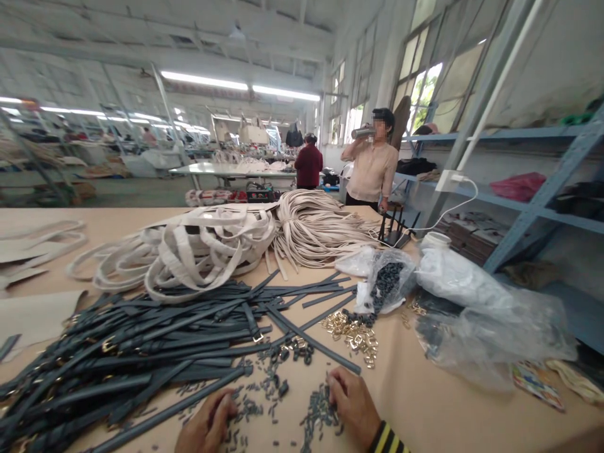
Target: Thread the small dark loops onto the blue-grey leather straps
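Observation:
My left hand (207, 423) rests low on the table with its fingers curled together, beside a scatter of small dark pieces (248, 406). Whether anything is in its grasp is hidden. On the other side, my right hand (353, 404), in a black and yellow striped cuff (389, 438), is closed next to a second heap of small dark pieces (317, 412); what its fingers hold, if anything, cannot be made out. Just beyond lie black strap loops (302, 353), gold buckles (361, 340) and a dark strap (314, 343).
Many dark straps with buckles (141, 340) cover the left side. Behind them are pale strap coils (202, 248) and a bundle of thin cords (311, 229). Plastic bags (495, 321), one holding black loops (389, 283), stand right. A router (399, 233) and a person drinking (372, 170) are farther back.

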The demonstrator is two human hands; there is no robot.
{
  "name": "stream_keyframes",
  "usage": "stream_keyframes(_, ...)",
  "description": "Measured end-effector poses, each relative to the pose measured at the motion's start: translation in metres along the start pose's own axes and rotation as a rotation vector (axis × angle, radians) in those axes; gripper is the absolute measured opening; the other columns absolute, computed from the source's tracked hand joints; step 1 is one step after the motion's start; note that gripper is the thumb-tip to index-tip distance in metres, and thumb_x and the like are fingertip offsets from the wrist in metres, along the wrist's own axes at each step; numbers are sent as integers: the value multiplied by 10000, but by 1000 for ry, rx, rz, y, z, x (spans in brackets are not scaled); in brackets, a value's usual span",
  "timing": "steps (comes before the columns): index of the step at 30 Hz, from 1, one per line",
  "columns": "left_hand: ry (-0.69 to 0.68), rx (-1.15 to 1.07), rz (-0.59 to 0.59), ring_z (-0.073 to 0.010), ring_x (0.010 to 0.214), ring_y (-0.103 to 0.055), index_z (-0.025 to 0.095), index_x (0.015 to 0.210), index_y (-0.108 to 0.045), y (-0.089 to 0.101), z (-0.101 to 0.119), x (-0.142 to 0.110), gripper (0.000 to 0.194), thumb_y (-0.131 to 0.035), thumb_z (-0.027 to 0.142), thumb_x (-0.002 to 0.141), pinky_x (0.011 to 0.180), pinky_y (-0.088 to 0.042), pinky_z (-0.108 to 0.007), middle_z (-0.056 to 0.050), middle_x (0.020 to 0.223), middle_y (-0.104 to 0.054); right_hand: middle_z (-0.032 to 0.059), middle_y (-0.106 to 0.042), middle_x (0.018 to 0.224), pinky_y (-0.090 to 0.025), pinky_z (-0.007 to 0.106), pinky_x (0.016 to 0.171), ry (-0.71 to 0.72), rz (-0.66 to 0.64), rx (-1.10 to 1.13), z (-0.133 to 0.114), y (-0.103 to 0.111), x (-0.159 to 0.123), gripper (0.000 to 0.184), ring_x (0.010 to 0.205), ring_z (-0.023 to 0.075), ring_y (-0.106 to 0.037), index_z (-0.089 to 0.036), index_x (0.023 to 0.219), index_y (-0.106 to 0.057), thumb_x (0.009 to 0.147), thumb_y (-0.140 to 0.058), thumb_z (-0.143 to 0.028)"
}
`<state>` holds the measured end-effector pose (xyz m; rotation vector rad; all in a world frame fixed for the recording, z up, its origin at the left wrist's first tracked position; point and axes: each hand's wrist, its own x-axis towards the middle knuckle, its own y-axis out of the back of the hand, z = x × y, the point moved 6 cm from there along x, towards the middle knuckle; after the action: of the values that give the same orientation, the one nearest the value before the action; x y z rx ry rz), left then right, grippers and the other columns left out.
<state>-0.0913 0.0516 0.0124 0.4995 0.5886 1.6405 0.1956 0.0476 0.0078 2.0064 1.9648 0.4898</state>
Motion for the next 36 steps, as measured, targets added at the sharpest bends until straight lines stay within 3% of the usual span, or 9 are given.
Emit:
stream_keyframes(3, -21, 10, 18, -130, 505, -555, 217, 891, -570, -1, -2, 0, 397, -392, 530, 724, 562, -487, -234, 26, 685, -640, -25, -550, 536, -381, 203, 452, -54, -39, 58, 5, 4, 3, 266, 430, 105, -487, -179, 683, -511, 841, -381, -348)
stream_keyframes(6, -57, 12, 34, -128, 496, -554, 216, 883, -577, -2, -2, 0, 376, -399, 512, 734, 546, -488, -228, 25, 671, -642, -13, -569, 572, -387, 205, 417, -41, 7, -60, 4, 30, 18, 288, 427, 114, -504, -179, 723, -519, 848, -342, -369)
stream_keyframes(10, -84, 32, 46, -138, 560, -587, 212, 876, -584, 0, 1, 0, 357, -403, 491, 749, 569, -497, -220, 19, 680, -648, 26, -611, 674, -431, 245, 581, 37, 117, -320, -7, 78, 54, 249, 621, 165, -577, -177, 783, -556, 842, -348, -302)
stream_keyframes(12, -101, 44, 57, -147, 623, -608, 213, 870, -589, 0, 4, -1, 338, -410, 476, 756, 603, -501, -218, 15, 685, -653, 45, -623, 730, -417, 275, 674, 56, 116, -417, -11, 91, 74, 206, 712, 186, -578, -170, 795, -575, 819, -382, -238)
stream_keyframes(15, -135, 51, 69, -151, 666, -618, 212, 864, -596, -1, 9, -2, 321, -413, 457, 766, 639, -501, -221, 10, 677, -656, 65, -627, 788, -393, 292, 727, 91, 65, -569, -18, 83, 100, 207, 774, 193, -566, -159, 813, -598, 800, -392, -165)
stream_keyframes(21, -150, 37, 93, -137, 636, -619, 210, 844, -601, -3, 14, -6, 302, -406, 431, 781, 604, -494, -206, 12, 650, -654, 68, -595, 982, -362, 277, 800, 237, -182, -812, -42, 10, 127, 189, 959, 194, -503, -180, 936, -599, 758, -537, -193)
stream_keyframes(25, -145, 15, 86, -140, 640, -612, 197, 835, -595, -2, 17, -8, 314, -383, 425, 794, 612, -487, -219, 2, 647, -644, 76, -585, 945, -395, 337, 742, 262, -290, -978, -51, -15, 133, 126, 912, 221, -515, -147, 852, -597, 740, -577, -200)
stream_keyframes(30, -123, -6, 63, -142, 639, -605, 191, 850, -580, -4, 16, -8, 324, -360, 425, 810, 617, -480, -229, -4, 651, -634, 78, -615, 868, -386, 329, 731, 325, -304, -1122, -76, -10, 128, 120, 849, 209, -557, -135, 878, -561, 772, -515, -103)
stream_keyframes(36, -157, -40, 113, -151, 669, -616, 199, 872, -584, 0, 15, -8, 305, -403, 430, 787, 637, -494, -235, -19, 722, -659, 149, -599, 862, -367, 353, 670, 281, -28, -1185, -117, 41, 99, 253, 813, 260, -581, -147, 955, -508, 830, -317, -39)
